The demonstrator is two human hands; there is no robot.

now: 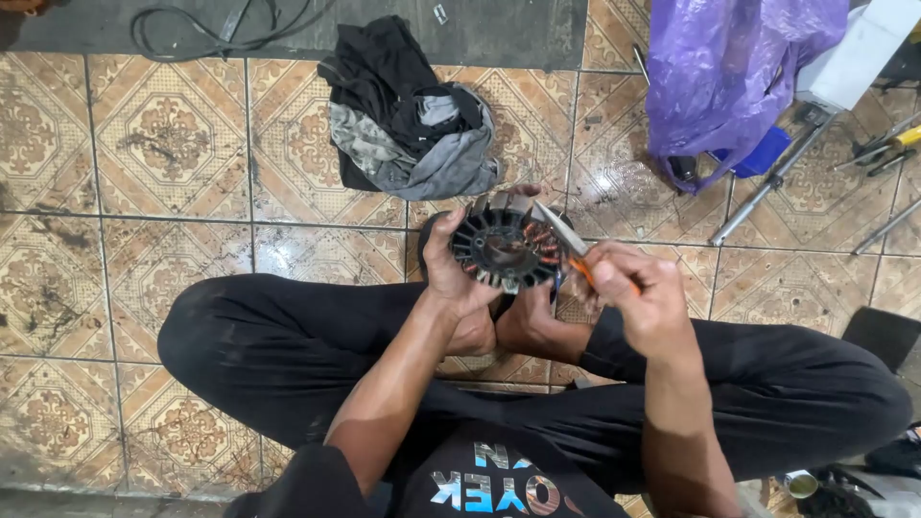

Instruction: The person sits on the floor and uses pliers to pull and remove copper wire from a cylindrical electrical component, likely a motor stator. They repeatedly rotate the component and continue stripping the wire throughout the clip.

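a: nearest first, go

b: person sitting cross-legged on the floor, black trousers [288,345] across the bottom of the view, bare foot [537,331] tucked under the hands

a: hands?

b: left hand [459,278] wrapped around the left side of a round motor stator [504,247], thumb over the front rim, fingers behind. clenched on it, holding it up above the foot and lap, face tilted toward the camera

a: stator details

b: dark slotted core, metal laminations showing on the top edge, copper windings [543,242] visible on the right side inside

a: right hand?

b: right hand [638,288] closed around a knife [566,240] with an orange handle, mostly hidden in the fist. blade angles up-left, tip touching the stator at the right rim by the copper

a: farther out

b: patterned brown floor tiles [173,144] all around. just beyond the stator a heap of black and grey cloth [413,115]. upper right a purple plastic bag [729,67], blue thing under it, metal rods [767,182] beside it. far top a dark mat [384,24] with a black cable [192,29] looped on it
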